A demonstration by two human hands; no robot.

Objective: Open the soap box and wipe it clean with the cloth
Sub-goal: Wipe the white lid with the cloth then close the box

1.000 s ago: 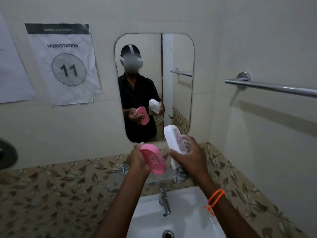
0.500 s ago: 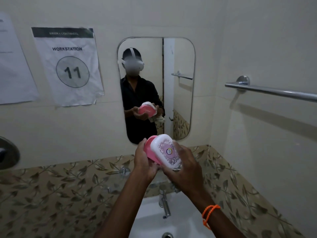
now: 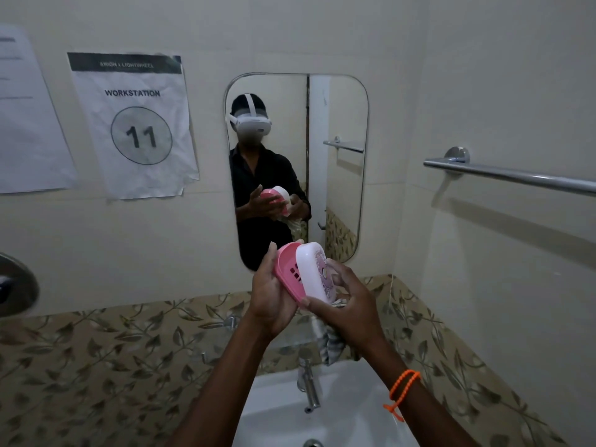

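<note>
Left hand (image 3: 269, 298) gripped the pink tray (image 3: 288, 274) of the soap box from its left while right hand (image 3: 350, 301) clasped the white lid (image 3: 311, 272) against that tray, the cloth (image 3: 332, 341) bunched and hanging under the right palm, above the sink (image 3: 354, 414).

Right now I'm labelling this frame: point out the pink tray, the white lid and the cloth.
pink tray (image 3: 288, 275), head view, on its slotted inner floor.
white lid (image 3: 310, 272), head view, on its plain outer face.
cloth (image 3: 329, 344), head view, on the bunch hanging below the right hand.
</note>
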